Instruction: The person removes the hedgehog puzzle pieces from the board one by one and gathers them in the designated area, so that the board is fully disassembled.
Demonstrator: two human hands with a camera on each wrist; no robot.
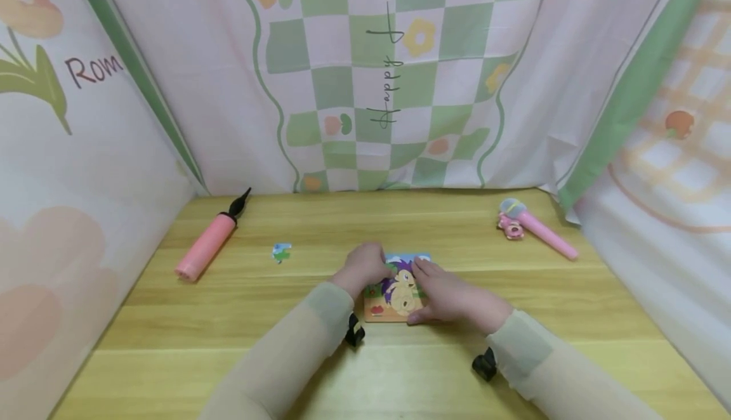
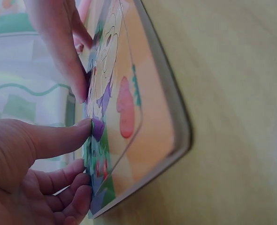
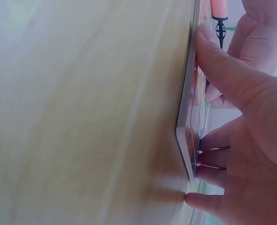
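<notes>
Printed curtains enclose the rear and both sides of the wooden worktop. The pink pump lies along the left edge, close to the far left corner, its black nozzle directed at the far edge. The pink microphone lies near the far right corner, its handle slanting toward the right edge.

The right hand is spread, fingers straight; its thumb rests on the near edge of the puzzle and its fingers contact the far right portion. The left hand is partly curled, thumb and fingertips on the left portion; whether it pinches a piece cannot be determined.

The puzzle lies flat, about midway between the left and right edges of the worktop. A pink bear adjoins the microphone head. Loose blue-and-green pieces lie between pump and puzzle, nearer the pump.
</notes>
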